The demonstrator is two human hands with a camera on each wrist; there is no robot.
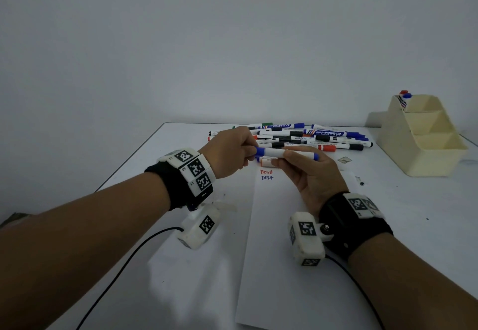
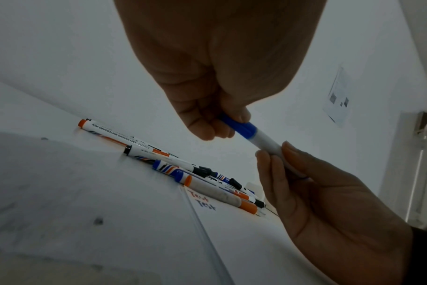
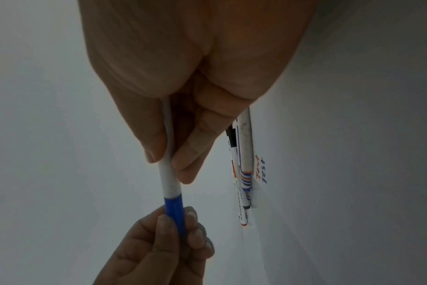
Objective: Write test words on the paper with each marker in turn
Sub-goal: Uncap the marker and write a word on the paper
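Note:
Above the top of the paper (image 1: 284,252) both hands hold one blue marker (image 1: 279,152) level. My left hand (image 1: 240,148) pinches its blue cap (image 2: 239,126), which sits on the barrel with no gap showing. My right hand (image 1: 297,164) grips the white barrel (image 3: 168,177) between thumb and fingers. The paper bears "Test" in red and "Test" in blue (image 1: 266,174) near its top edge. An orange-capped marker (image 2: 215,190) lies just beyond those words. A pile of several markers (image 1: 310,135) lies at the back of the table.
A cream tiered organizer (image 1: 424,135) stands at the back right with markers (image 1: 404,97) upright in its top compartment. Black cables (image 1: 116,278) run from both wrist cameras toward the near edge. A small scrap (image 1: 344,159) lies right of the hands.

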